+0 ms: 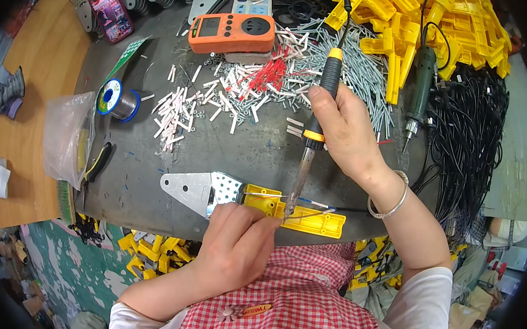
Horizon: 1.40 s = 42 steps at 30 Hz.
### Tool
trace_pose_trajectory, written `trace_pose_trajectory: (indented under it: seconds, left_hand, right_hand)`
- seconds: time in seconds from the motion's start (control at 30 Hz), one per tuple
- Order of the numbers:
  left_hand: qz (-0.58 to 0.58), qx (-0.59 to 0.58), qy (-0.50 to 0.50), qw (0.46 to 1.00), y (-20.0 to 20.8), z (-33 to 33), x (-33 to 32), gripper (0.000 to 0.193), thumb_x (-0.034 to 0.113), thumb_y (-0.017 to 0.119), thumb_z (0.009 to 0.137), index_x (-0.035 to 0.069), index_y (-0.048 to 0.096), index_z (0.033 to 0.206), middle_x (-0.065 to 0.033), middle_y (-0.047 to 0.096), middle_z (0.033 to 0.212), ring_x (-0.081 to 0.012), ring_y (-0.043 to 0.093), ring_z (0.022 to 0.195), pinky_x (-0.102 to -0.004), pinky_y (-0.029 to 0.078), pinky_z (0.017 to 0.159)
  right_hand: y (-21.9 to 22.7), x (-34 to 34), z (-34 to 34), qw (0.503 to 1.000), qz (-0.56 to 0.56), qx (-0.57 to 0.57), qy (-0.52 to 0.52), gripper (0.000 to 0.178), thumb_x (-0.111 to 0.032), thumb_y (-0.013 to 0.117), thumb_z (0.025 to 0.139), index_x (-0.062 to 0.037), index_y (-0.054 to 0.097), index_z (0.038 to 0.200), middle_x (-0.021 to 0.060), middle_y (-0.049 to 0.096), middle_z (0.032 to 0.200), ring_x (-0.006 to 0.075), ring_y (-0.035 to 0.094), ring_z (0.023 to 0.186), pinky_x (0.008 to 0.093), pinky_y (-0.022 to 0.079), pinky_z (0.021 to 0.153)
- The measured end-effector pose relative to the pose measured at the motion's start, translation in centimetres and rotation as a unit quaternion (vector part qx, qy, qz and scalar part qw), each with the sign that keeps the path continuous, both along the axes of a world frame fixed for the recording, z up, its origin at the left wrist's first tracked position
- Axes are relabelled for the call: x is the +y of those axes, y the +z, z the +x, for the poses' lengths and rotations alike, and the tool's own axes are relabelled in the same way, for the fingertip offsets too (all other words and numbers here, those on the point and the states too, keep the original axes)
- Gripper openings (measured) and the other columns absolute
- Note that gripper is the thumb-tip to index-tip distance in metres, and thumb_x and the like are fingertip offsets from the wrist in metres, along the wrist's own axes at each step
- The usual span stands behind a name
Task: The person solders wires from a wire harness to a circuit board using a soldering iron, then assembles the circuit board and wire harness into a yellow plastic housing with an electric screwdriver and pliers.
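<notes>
One soldering iron (330, 77) clamped in right fingers (326, 104); left fingers (263, 227) over yellow casing (319, 223); grip unclear

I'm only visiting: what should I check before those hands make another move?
1. Iron gripped by its handle: ok, in the right hand.
2. Iron's tip well clear of the left hand: not ok, it looks very close to the fingertips.
3. Iron hot: cannot tell from the picture.
4. Left hand's pinch secure: cannot tell, whatever it holds is too small or hidden.
5. Yellow casing resting on the table: ok.
6. Phone away from the iron: ok, at the far left.
</notes>
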<state>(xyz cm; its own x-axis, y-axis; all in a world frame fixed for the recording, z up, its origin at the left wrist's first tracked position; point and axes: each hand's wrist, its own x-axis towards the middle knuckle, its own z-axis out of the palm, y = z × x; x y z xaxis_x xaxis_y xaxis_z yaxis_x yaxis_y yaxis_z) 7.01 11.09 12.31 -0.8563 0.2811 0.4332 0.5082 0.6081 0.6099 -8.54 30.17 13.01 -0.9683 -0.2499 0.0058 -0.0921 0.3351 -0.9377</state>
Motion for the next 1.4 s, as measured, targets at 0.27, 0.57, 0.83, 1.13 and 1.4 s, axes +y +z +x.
trace_pose_trajectory:
  seconds: [0.27, 0.57, 0.83, 1.13, 1.4]
  left_hand:
    - [-0.013, 0.029, 0.016, 0.999, 0.2, -0.1, -0.4, 0.029, -0.011, 0.074, 0.070, 0.002, 0.070, 0.096, -0.0113, 0.061, 0.086, -0.0289, 0.058, 0.074, -0.0378, 0.046, 0.065]
    - [-0.240, 0.103, 0.297, 0.918, -3.0, -4.5, -15.4, 0.012, -0.002, 0.065, 0.083, 0.003, 0.066, 0.094, -0.0143, 0.062, 0.095, -0.0344, 0.058, 0.092, -0.0435, 0.044, 0.085]
    - [-0.226, 0.091, 0.267, 0.932, -0.1, -2.4, -9.1, 0.024, 0.000, 0.070, 0.078, 0.006, 0.071, 0.101, -0.0120, 0.062, 0.113, -0.0336, 0.054, 0.114, -0.0446, 0.042, 0.099]
    - [-0.034, -0.001, 0.075, 0.997, 0.2, -2.5, -6.7, 0.028, -0.001, 0.076, 0.071, 0.006, 0.072, 0.097, -0.0145, 0.063, 0.119, -0.0347, 0.057, 0.107, -0.0448, 0.046, 0.093]
    - [-0.084, -0.012, -0.002, 0.996, 0.6, -1.5, -2.4, 0.028, 0.017, 0.082, 0.068, 0.013, 0.076, 0.095, -0.0139, 0.060, 0.131, -0.0354, 0.050, 0.117, -0.0490, 0.038, 0.101]
  right_hand:
    - [-0.1, 0.0, -0.1, 1.000, 0.005, 0.013, 0.003, 0.029, -0.033, 0.053, 0.109, -0.0077, 0.053, 0.096, -0.0086, 0.041, 0.079, 0.0020, 0.036, 0.071, 0.0228, 0.033, 0.058]
    - [0.3, -0.2, -0.1, 1.000, 0.018, 0.013, 0.000, 0.029, -0.031, 0.054, 0.108, -0.0057, 0.053, 0.094, -0.0073, 0.043, 0.076, 0.0039, 0.036, 0.068, 0.0257, 0.034, 0.057]
    - [1.7, -0.2, -0.2, 0.997, -0.027, 0.053, -0.048, 0.033, -0.029, 0.060, 0.102, 0.0008, 0.056, 0.088, 0.0033, 0.054, 0.066, 0.0098, 0.049, 0.062, 0.0321, 0.042, 0.056]
    - [1.4, 1.2, 0.1, 0.990, -0.111, 0.020, -0.083, 0.031, -0.032, 0.058, 0.106, -0.0063, 0.056, 0.087, -0.0069, 0.047, 0.072, 0.0032, 0.040, 0.064, 0.0250, 0.035, 0.054]
    - [-0.6, 1.0, -0.2, 0.989, -0.136, -0.033, -0.039, 0.031, -0.034, 0.059, 0.106, -0.0071, 0.056, 0.091, -0.0075, 0.047, 0.073, 0.0019, 0.040, 0.063, 0.0236, 0.034, 0.052]
